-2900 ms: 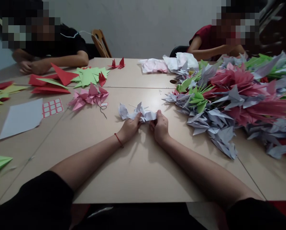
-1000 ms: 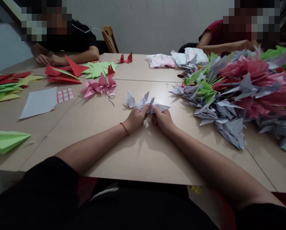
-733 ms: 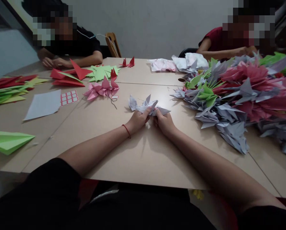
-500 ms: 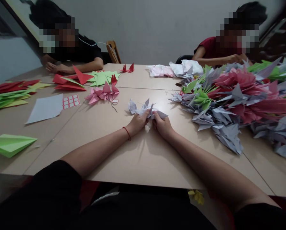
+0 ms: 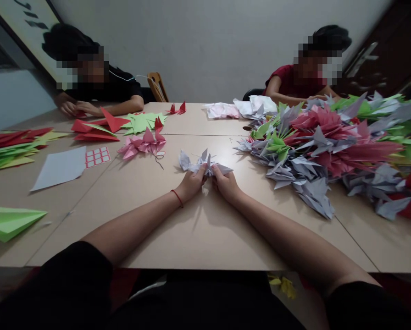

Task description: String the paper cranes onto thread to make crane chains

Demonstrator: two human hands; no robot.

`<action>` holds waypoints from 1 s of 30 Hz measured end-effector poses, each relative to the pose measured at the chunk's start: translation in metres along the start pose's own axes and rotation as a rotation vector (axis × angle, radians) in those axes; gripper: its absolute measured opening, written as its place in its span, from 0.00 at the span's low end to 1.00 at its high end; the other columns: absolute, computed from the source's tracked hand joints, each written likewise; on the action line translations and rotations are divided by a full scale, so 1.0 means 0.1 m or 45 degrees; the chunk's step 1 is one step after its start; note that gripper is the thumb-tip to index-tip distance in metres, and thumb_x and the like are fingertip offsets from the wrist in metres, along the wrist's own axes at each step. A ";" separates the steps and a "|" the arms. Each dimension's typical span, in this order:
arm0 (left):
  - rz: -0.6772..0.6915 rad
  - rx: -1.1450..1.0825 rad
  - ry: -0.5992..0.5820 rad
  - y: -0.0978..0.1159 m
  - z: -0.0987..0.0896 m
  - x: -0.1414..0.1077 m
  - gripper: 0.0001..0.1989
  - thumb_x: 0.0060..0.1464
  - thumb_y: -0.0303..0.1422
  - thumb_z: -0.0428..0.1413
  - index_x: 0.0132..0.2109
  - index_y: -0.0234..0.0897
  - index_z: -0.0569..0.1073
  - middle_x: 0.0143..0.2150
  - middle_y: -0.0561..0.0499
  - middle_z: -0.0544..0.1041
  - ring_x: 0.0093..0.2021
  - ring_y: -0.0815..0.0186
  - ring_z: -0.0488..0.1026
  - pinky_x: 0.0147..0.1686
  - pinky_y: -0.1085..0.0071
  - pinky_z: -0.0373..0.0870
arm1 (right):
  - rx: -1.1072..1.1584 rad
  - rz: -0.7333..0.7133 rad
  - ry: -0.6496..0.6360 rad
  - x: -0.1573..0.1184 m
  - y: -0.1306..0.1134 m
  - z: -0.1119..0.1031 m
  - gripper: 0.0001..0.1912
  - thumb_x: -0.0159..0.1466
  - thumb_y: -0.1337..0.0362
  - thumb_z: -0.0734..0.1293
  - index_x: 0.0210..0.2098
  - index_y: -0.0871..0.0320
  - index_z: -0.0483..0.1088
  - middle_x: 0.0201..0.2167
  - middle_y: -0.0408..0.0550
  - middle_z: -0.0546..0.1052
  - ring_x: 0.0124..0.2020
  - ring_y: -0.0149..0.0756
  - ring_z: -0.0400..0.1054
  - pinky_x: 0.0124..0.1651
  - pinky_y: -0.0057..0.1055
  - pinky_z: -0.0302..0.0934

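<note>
My left hand (image 5: 191, 182), with a red cord at its wrist, pinches a pale grey paper crane (image 5: 206, 158) above the middle of the table. From the other side, my right hand (image 5: 227, 184) grips the same folded paper, thumbs close together. Another pale folded wing or crane (image 5: 184, 161) shows just left of it; whether the two are joined I cannot tell. A small whitish piece hangs below my fingers, its nature unclear. Pink paper cranes (image 5: 142, 143) with a dark string lie beyond my left hand.
A large heap of strung cranes (image 5: 315, 151) covers the right side. On the left are a white sheet (image 5: 59, 167), a sticker sheet (image 5: 97, 157), stacked folded papers (image 5: 11, 149) and a green folded paper (image 5: 13, 222). Two people sit across the table (image 5: 150, 233).
The camera view has shifted, so the whole scene sits slightly lower and further left. Both hands keep hold of the pale crane, with only slight finger movement.
</note>
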State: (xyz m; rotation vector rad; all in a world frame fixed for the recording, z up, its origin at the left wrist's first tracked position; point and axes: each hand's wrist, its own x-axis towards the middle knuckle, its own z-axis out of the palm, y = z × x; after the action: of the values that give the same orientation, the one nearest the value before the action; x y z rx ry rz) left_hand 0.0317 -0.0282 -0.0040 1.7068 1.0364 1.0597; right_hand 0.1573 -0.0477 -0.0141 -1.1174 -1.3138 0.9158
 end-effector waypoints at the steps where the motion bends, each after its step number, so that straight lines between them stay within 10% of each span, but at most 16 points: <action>1: -0.001 0.002 -0.004 -0.01 0.00 0.00 0.27 0.59 0.49 0.42 0.18 0.38 0.59 0.13 0.57 0.59 0.17 0.72 0.58 0.22 0.71 0.56 | 0.000 -0.002 0.000 0.00 0.00 0.00 0.21 0.62 0.51 0.59 0.18 0.55 0.57 0.13 0.37 0.58 0.19 0.29 0.56 0.22 0.27 0.51; 30: 0.004 0.064 -0.007 -0.01 -0.02 0.01 0.24 0.60 0.45 0.42 0.19 0.38 0.60 0.13 0.57 0.59 0.17 0.72 0.58 0.22 0.72 0.56 | 0.001 -0.070 -0.019 0.04 0.02 0.01 0.18 0.63 0.54 0.57 0.20 0.55 0.58 0.15 0.39 0.61 0.23 0.31 0.61 0.26 0.27 0.54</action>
State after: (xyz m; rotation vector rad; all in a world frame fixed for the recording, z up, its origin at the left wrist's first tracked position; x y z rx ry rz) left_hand 0.0299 -0.0263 -0.0045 1.7507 1.0655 1.0385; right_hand 0.1569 -0.0436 -0.0150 -1.0703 -1.3499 0.8853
